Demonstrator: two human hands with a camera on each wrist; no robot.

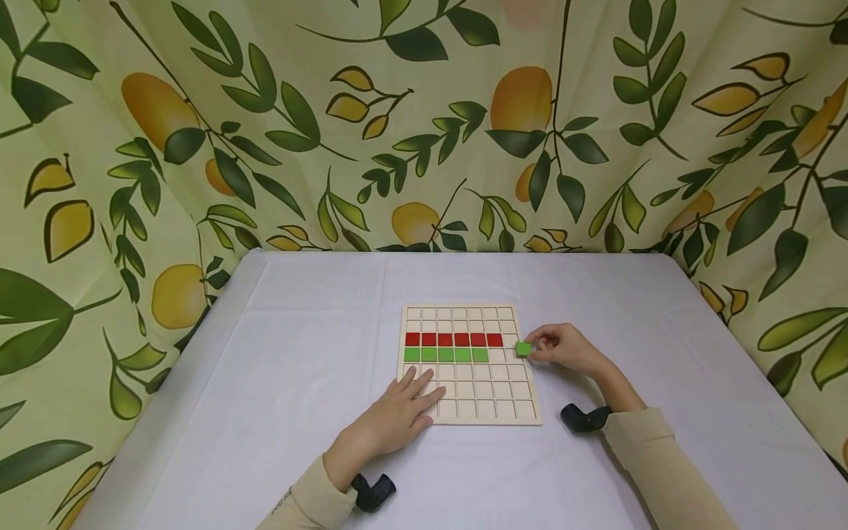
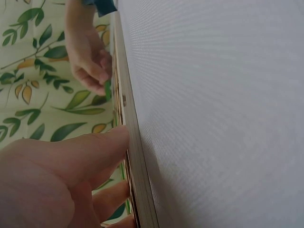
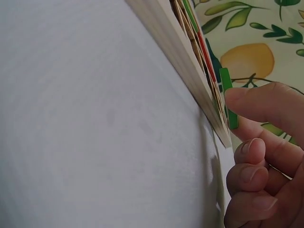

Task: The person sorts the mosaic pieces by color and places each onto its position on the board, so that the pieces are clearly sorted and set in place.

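A light wooden grid board (image 1: 485, 389) lies on the table. Several red square tiles (image 1: 461, 339) sit in one row of its cells, with a row of several green square tiles (image 1: 447, 355) directly nearer. My right hand (image 1: 568, 347) pinches another green tile (image 1: 523, 349) between thumb and index finger at the board's right edge. In the right wrist view, that held tile (image 3: 228, 97) stands nearly edge-on, its other fingers curled below. Fingers spread, my left hand (image 1: 396, 414) rests on the board's near left corner. The left wrist view shows its thumb (image 2: 107, 147) against the board's side.
A white cloth (image 1: 298, 353) covers the table around the board. Behind and beside it hangs a curtain (image 1: 424, 147) printed with leaves and fruit. Black devices are worn at the left wrist (image 1: 374, 493) and right wrist (image 1: 584, 418).
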